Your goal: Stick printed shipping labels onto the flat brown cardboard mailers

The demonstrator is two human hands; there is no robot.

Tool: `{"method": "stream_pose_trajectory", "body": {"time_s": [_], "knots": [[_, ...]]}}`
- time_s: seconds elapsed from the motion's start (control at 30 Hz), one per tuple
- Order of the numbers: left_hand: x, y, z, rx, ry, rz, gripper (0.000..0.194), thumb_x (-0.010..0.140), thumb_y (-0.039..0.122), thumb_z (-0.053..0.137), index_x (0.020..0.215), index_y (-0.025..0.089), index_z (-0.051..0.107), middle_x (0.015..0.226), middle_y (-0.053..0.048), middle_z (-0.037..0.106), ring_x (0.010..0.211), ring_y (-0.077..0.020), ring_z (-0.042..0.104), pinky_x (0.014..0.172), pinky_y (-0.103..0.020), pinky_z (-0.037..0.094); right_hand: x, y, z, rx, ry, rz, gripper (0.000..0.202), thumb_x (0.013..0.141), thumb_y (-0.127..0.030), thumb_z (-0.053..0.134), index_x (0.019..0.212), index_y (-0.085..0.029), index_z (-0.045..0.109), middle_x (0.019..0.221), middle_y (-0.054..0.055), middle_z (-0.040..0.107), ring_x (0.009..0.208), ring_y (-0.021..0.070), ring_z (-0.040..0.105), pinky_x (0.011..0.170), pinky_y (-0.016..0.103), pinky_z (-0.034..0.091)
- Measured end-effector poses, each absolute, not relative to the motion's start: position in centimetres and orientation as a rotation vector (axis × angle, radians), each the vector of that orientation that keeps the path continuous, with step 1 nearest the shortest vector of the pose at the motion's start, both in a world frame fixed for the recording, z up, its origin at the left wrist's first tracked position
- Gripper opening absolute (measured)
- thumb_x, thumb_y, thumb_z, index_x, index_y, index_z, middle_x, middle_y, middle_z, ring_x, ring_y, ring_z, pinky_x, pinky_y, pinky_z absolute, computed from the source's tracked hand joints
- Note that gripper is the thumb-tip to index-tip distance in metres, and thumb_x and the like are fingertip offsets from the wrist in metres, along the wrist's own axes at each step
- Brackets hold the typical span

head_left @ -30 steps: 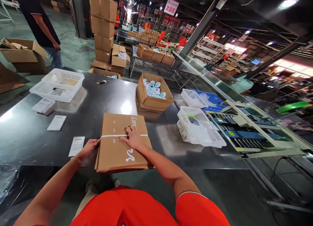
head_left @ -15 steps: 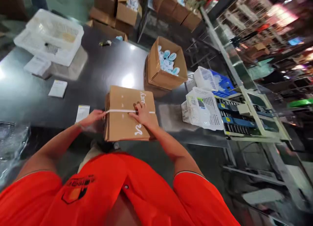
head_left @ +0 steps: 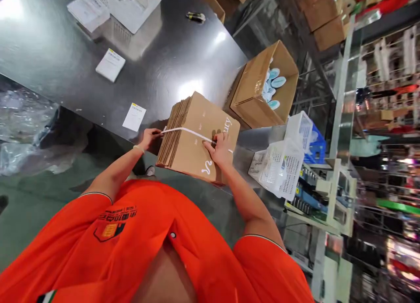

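A tied stack of flat brown cardboard boxes [head_left: 197, 150] stands near the table's front edge, tilted so that its layered left side shows. A white strap [head_left: 187, 130] runs across its top and down that side. At the left side, my left hand [head_left: 151, 138] is closed in a pinch on the strap. My right hand [head_left: 221, 151] rests on the top sheet with thumb and fingers apart, one on each side of the strap. Its palm covers part of the strap and of the white printed lettering [head_left: 226, 124].
An open carton [head_left: 251, 86] of white and light-blue items stands behind the stack. White perforated baskets [head_left: 278, 167] and a blue crate [head_left: 315, 145] are at right. Labelled white card stacks [head_left: 110, 65], a white tub [head_left: 141, 8] and a cutter [head_left: 196, 17] lie on the metal table [head_left: 157, 71].
The view has turned and come closer. The stack's left side has tipped into view, showing its many layers. My left hand still pinches the strap, and my right hand stays on top.
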State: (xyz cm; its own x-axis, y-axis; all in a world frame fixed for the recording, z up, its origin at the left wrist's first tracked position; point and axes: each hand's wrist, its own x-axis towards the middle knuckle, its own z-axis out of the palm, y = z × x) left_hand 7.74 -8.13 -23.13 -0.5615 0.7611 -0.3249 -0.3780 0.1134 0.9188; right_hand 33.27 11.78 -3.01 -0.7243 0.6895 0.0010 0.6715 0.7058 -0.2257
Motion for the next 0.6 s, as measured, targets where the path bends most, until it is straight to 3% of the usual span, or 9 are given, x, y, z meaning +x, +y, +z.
{"method": "stream_pose_trajectory", "body": {"time_s": [0.13, 0.37, 0.6], "knots": [[8.7, -7.4, -23.5, 0.247, 1.569, 1.645, 0.036, 0.089, 0.039, 0.093, 0.071, 0.015, 0.073, 0.071, -0.004, 0.072, 0.075, -0.0162, 0.061, 0.076, -0.034, 0.050, 33.7, 12.1, -2.6, -1.138, -2.857, 0.317, 0.043, 0.103, -0.064, 0.074, 0.098, -0.025, 0.055, 0.111, 0.012, 0.058, 0.109, 0.0322, 0.053, 0.106, 0.056, 0.052], [8.5, -7.3, -22.9, 0.367, 1.749, 1.574, 0.020, 0.083, 0.024, 0.092, 0.072, 0.015, 0.078, 0.079, -0.008, 0.078, 0.083, -0.0221, 0.069, 0.085, -0.035, 0.053, 34.1, 12.2, -2.5, -1.127, -2.847, 0.337, 0.041, 0.101, -0.061, 0.073, 0.097, -0.028, 0.050, 0.111, 0.010, 0.057, 0.109, 0.0317, 0.052, 0.104, 0.055, 0.053], [6.7, -7.6, -23.1, 0.448, 1.612, 1.558, 0.028, 0.073, 0.033, 0.098, 0.066, 0.017, 0.075, 0.067, -0.005, 0.071, 0.070, -0.0206, 0.062, 0.072, -0.035, 0.050, 34.4, 12.4, -3.2, -1.100, -2.827, 0.336, 0.042, 0.099, -0.062, 0.073, 0.096, -0.028, 0.049, 0.110, 0.010, 0.057, 0.106, 0.0313, 0.052, 0.101, 0.054, 0.054]]}}
